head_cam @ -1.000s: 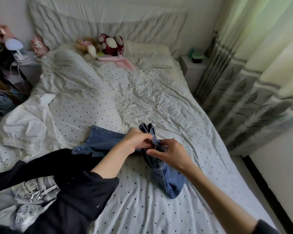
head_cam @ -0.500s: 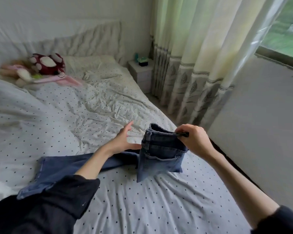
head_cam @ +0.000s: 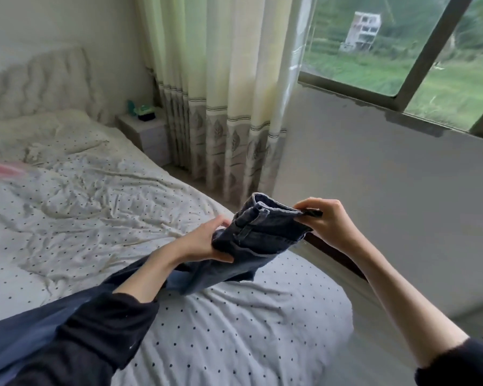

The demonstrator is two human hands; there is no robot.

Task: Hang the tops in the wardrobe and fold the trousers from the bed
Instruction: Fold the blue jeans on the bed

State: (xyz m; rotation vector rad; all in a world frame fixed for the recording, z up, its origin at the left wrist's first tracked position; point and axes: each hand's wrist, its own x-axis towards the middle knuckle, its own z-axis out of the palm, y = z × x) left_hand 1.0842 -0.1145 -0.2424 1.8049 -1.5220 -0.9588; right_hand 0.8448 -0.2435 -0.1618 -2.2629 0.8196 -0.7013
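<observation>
A pair of dark blue jeans (head_cam: 260,235) is lifted above the right side of the polka-dot bed (head_cam: 221,330). My right hand (head_cam: 328,222) pinches the waistband at a belt loop, holding it up. My left hand (head_cam: 207,240) grips the denim just below the waistband from the left. The legs trail down and left across the sheet, partly hidden under my left sleeve.
A white nightstand (head_cam: 145,132) with small items stands by the headboard. Long curtains (head_cam: 221,93) hang right of it, and a window (head_cam: 402,45) sits above a grey wall. A pink item (head_cam: 0,171) lies at the left edge. Floor runs along the bed's right side.
The view has swung right toward the window. My right hand has raised the waistband higher, and my left hand has gone from open beside the jeans to gripping them.
</observation>
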